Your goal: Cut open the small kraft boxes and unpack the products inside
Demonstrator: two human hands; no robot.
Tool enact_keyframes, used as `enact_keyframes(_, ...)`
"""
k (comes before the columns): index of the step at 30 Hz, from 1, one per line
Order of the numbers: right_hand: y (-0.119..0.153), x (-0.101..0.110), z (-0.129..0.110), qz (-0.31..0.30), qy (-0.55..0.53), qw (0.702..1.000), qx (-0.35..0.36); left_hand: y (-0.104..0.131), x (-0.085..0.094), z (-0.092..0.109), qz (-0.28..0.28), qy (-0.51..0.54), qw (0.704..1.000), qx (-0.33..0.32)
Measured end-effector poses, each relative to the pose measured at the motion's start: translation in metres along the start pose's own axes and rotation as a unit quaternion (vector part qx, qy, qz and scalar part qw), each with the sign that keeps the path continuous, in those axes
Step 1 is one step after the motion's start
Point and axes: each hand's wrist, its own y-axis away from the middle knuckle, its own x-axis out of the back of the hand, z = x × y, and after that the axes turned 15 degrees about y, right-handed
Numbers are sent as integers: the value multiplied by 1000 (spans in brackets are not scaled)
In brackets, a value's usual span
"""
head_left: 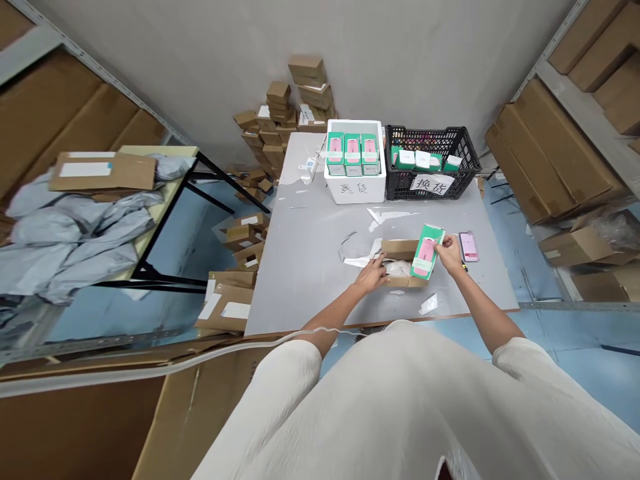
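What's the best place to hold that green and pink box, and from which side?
Probably the upper right edge of the green and pink box, coming from the right, where the right hand holds it: the box slants, and its lower end overlaps the open carton in view, leaving that edge freer.

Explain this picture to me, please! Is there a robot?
No robot here, just a person working bare-handed. The camera is worn on that person's head, looking forward and down, so you see about what they see. The right hand holds a green-and-pink box over the right part of an open cardboard box. The left hand touches that cardboard box's left side. On the grey table there are also a white tub and a black crate, both holding green boxes, plus white scraps and what looks like a phone.
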Motion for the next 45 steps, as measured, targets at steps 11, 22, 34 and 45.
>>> enact_keyframes(11, -12, -3, 7, 13, -44, 999, -12, -11, 47, -26, 111, -10, 993, 33)
enact_keyframes(22, 18, -62, 16, -48, -2, 999, -11, -23, 83, -54, 212, -1, 968, 135)
enact_keyframes(34, 55, -99, 24, -146, 86, 985, 27, 0, 33, 8, 222, 124, 966, -55)
enact_keyframes(45, 74, -85, 26, -203, 110, 968, 98, 5, -16, 14, 165, 287, 943, -4)
